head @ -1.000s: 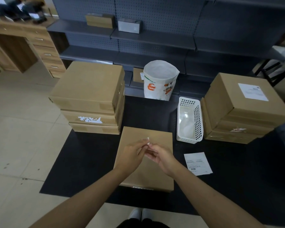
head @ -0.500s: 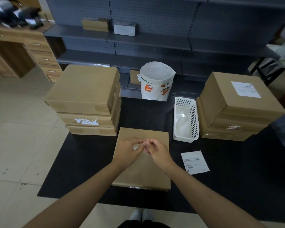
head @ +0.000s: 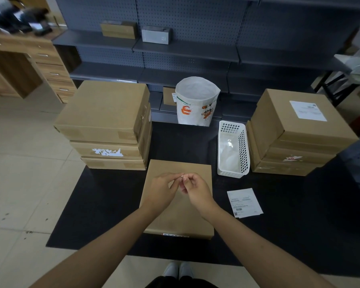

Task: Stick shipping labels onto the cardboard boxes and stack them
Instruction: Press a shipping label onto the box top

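Both hands are meeting above the far half of the single cardboard box, which is lying flat on the black table directly beneath them. The left hand and the right hand are curling their fingers inward and pinching a small white scrap between their fingertips; what the scrap is cannot be told, though it is probably a piece of label backing being worked loose or rolled up. No full label is in either hand.

A printed shipping label is lying flat on the table just right of the right hand, apart from the box and within easy reach, presumably staged for application. Beyond it, a white basket is standing with pale liner sheets inside, likely collecting waste.

Far left of the left hand, a stack of unlabelled boxes is waiting as the supply. Far right of the right hand, the finished stack is showing a label on its top face. An open paper bag is standing beyond both hands.

The box under the hands is carrying no label on its top, so labelling is judged not yet done.
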Available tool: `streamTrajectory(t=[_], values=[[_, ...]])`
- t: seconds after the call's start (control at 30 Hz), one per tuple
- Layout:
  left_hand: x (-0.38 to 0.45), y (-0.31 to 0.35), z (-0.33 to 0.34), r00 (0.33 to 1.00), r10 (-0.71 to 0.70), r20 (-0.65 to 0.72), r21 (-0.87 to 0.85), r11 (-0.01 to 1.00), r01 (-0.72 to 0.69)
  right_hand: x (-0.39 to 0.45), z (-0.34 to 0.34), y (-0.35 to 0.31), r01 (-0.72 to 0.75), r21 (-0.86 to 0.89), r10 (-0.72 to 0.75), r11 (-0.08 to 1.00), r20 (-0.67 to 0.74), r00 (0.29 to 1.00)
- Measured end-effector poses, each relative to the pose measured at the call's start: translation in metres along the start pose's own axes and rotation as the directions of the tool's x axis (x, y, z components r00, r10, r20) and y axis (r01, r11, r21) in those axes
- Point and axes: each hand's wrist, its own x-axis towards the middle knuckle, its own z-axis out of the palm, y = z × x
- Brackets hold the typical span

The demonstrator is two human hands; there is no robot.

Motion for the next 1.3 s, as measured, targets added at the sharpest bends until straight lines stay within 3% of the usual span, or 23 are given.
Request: streamTrajectory(t=[0.27, 0.53, 1.03, 1.3], values=[[-0.003, -0.004, -0.002, 0.982, 0.186, 0.029, 0.141, 0.972, -0.188, 0.002, -0.002, 0.003, -0.076, 0.110, 0.072, 0.991, 0.046, 0.996], [-0.005, -0.005, 0.000, 0.975, 0.214, 0.052, 0.176, 0.959, -0.220, 0.000, -0.003, 0.005, -0.084, 0.113, 0.081, 0.990, 0.030, 0.996], [-0.006, -0.003, -0.007, 0.980, 0.194, 0.042, 0.156, 0.968, -0.198, -0.002, 0.000, -0.001, -0.056, 0.094, 0.053, 0.994, 0.037, 0.998], [-0.002, 0.004, -0.012, 0.999, 0.012, 0.038, -0.080, 0.997, -0.009, -0.008, -0.009, -0.011, 0.182, -0.195, -0.178, 0.964, 0.040, 0.983]])
